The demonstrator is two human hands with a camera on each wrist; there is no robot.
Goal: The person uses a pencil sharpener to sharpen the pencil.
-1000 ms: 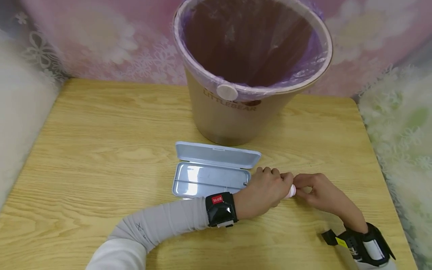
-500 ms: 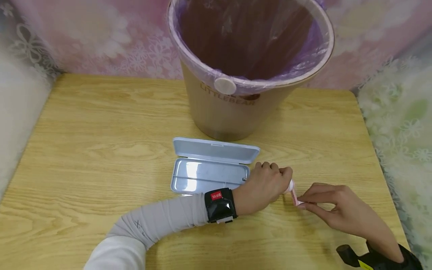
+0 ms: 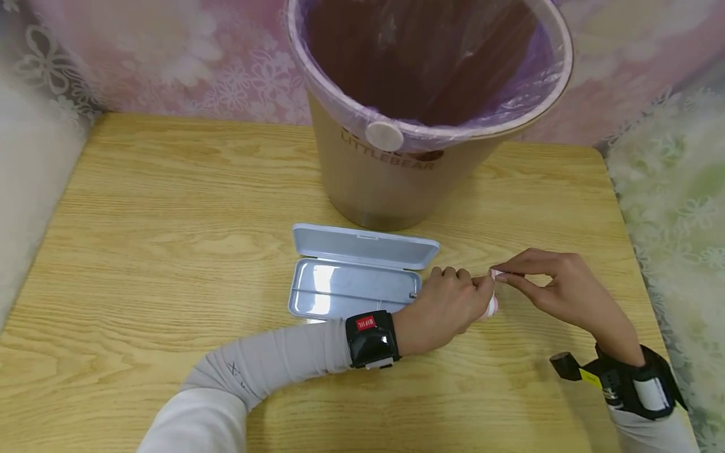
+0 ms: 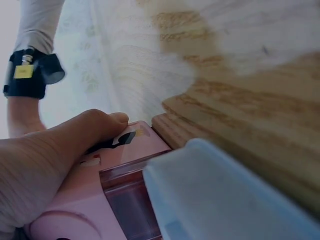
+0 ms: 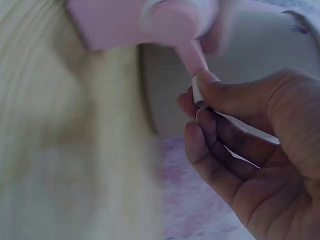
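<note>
My left hand [image 3: 444,308] grips a pink crank pencil sharpener [image 4: 87,185], thumb on its printed side. In the head view that hand covers most of the sharpener. A dark see-through drawer [image 4: 132,210] shows in the left wrist view. On the right end, a short pink crank arm [image 5: 191,57] ends in a white knob [image 5: 198,92], which my right hand [image 3: 561,289] pinches between thumb and fingers. The crank points away from me. Left of the sharpener lies an opened light blue pencil case [image 3: 345,286], its lid tipped back. Whether a pencil sits in the sharpener is hidden.
A large beige bin [image 3: 385,189] with a purple liner bag [image 3: 504,116] stands on the wooden table [image 3: 170,207], right behind the pencil case. Floral cloth [image 3: 170,56] hangs along the back and sides.
My right hand has carried the crank round: half a second ago it pointed toward me, now away. The left hand keeps its grip on the sharpener. The head view has shifted slightly.
</note>
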